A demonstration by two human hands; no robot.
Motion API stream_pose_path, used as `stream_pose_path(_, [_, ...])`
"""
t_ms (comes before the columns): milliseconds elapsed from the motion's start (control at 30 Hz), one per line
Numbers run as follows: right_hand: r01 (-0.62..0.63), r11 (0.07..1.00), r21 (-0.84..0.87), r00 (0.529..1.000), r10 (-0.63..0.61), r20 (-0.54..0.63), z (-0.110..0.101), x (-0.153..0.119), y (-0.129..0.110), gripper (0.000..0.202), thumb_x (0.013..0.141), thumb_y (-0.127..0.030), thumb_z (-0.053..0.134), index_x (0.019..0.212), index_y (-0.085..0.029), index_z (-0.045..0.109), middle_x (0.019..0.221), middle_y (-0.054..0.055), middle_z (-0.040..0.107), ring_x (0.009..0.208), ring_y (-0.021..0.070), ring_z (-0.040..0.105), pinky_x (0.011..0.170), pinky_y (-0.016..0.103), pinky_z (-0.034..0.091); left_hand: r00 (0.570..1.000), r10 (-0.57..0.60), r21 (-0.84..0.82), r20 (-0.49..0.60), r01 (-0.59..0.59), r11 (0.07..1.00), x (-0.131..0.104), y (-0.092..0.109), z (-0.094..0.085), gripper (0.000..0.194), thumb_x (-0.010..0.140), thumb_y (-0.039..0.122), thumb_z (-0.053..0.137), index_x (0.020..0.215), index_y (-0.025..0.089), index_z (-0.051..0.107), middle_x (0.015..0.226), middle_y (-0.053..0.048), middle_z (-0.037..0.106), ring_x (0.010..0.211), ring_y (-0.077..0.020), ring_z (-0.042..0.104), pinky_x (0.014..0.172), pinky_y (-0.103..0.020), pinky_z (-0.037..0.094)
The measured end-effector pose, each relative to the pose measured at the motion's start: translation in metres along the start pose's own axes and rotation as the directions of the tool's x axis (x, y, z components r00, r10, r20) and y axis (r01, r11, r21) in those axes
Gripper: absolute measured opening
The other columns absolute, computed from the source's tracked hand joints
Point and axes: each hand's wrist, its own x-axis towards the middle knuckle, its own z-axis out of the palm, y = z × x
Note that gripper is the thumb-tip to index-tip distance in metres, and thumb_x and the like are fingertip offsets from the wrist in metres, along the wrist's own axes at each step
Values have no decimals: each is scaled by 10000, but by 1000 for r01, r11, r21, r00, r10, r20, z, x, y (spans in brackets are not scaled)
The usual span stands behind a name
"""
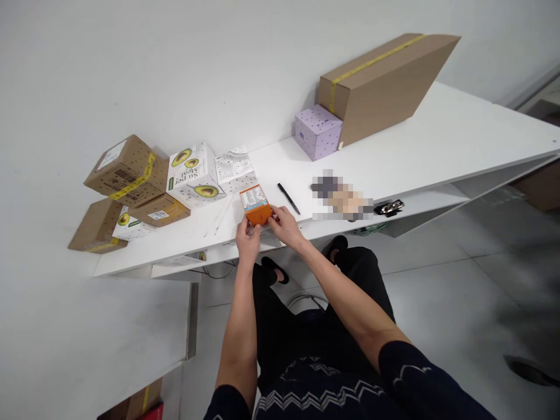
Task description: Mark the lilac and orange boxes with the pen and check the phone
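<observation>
Both hands, left hand point(247, 238) and right hand point(283, 224), pinch orange box point(256, 205) closed-fingered at white table point(394, 157) front edge, pen point(288, 198) just right.

Bright, even, diffuse light from overhead fills the scene. The white wall point(175, 64) and bench point(394, 157) look washed out but show no hard glare. Shadows are soft, darkest under the bench. Lines tilt and bow toward the edges. 1 patch point(341, 195) on the bench is pixelated.
</observation>
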Motion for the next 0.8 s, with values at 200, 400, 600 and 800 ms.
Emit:
stream_pose_path(200, [49, 994, 101, 996, -41, -79, -9, -14, -25, 470, 926, -416, 518, 1322, -182, 617, 941, 68, 517, 847, 196, 574, 725, 331, 518, 995, 29, -20, -94, -31, 999, -10, 29, -14, 510, 849, 458, 639, 1300, 220, 628, 1004, -60, 553, 956, -183, 621, 905, -331, 511])
stream_pose_path(400, [31, 989, 147, 992, -12, -127, -10, -6, -32, 476, 949, -492, 494, 1288, -196, 647, 941, 68, 516, 840, 193, 553, 774, 345, 517, 997, 6, -27, -76, -8, 1000, -15, 50, -14, 581, 850, 528, 628, 1329, 201, 608, 974, -55, 538, 869, -157, 613, 815, -303, 546])
stream_pose_path(600, [44, 990, 136, 993, -28, -115, -9, 8, -26, 451, 963, -429, 457, 1269, -154, 643, 1030, 110, 555, 926, 209, 584, 863, 360, 514, 999, 27, -26, -42, -28, 999, -12, 33, -4, 689, 802, 471, 696, 1412, 204, 518, 1048, -74, 537, 926, -176, 609, 840, -338, 560])
stream_pose_path(800, [-62, 976, -210, 984, 24, -179, -33, 24, -11, 364, 962, -326, 473, 1231, -141, 633, 1109, 159, 583, 933, 254, 610, 880, 416, 496, 998, 63, 71, -7, -62, 996, -4, 30, -18, 810, 803, 391, 709, 1512, 295, 331, 1368, -137, 467, 1131, -239, 584, 950, -411, 512])
